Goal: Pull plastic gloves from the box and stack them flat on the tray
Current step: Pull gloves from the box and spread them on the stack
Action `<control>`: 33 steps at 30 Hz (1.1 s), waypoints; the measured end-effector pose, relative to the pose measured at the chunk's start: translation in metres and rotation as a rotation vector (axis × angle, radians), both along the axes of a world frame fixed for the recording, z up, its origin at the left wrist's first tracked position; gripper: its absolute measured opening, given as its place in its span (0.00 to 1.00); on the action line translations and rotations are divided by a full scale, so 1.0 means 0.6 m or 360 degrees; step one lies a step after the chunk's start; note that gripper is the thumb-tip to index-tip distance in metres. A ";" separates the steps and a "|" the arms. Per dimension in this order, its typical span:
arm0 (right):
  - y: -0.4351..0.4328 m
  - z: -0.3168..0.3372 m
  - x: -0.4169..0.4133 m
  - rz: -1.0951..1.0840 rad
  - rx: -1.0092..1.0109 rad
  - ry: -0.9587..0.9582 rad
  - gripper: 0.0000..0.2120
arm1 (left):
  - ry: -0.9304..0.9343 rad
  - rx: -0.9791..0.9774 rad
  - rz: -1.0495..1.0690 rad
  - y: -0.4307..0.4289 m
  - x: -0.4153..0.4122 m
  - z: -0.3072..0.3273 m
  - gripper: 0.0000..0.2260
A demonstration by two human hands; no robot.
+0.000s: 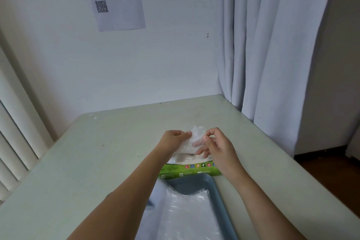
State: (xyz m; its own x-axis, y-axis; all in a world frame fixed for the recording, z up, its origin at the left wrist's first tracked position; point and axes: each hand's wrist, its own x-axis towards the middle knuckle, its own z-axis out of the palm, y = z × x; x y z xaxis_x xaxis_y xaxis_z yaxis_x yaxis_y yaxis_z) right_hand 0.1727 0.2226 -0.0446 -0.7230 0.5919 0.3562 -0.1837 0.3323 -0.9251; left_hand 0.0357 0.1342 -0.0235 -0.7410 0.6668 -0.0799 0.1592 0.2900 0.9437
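Pale green tabletop (101, 161) against a white wall, grey curtain (263, 45) at right. Both hands up over the green cardboard glove box (187, 170): left hand (172, 140) and right hand (218, 147) each pinch an edge of a crumpled clear plastic glove (195, 136) between them. Nearer, clear gloves (187, 214) lie flat in the blue plastic tray (216, 191).

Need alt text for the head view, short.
The left hand and right hand pinch a clear plastic glove over a green box; a blue tray nearer the camera holds flat gloves. Pale table, white wall, curtain at right.
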 end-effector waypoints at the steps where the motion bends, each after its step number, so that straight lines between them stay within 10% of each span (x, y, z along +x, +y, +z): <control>1: -0.002 0.001 0.000 0.0019 -0.0004 -0.0034 0.05 | 0.0006 -0.0032 0.0053 0.001 -0.003 -0.004 0.13; 14: -0.003 -0.028 -0.011 -0.0239 0.0779 -0.0319 0.14 | 0.0092 -0.0137 -0.0069 -0.029 -0.014 0.009 0.08; 20: -0.012 -0.025 -0.018 -0.0255 0.0806 -0.0514 0.17 | 0.0284 -0.0566 -0.0682 -0.095 -0.036 0.013 0.32; 33: -0.032 0.020 0.009 -0.0275 0.1210 -0.0511 0.11 | 0.0532 -0.0783 -0.0662 -0.088 -0.023 -0.043 0.35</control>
State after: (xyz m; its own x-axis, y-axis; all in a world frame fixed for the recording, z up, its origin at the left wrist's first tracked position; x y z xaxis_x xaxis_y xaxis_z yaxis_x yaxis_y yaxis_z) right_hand 0.1782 0.2034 -0.0326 -0.7785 0.3858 0.4951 0.1607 0.8850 -0.4370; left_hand 0.0221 0.0812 -0.0495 -0.4711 0.8440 -0.2565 0.6061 0.5209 0.6011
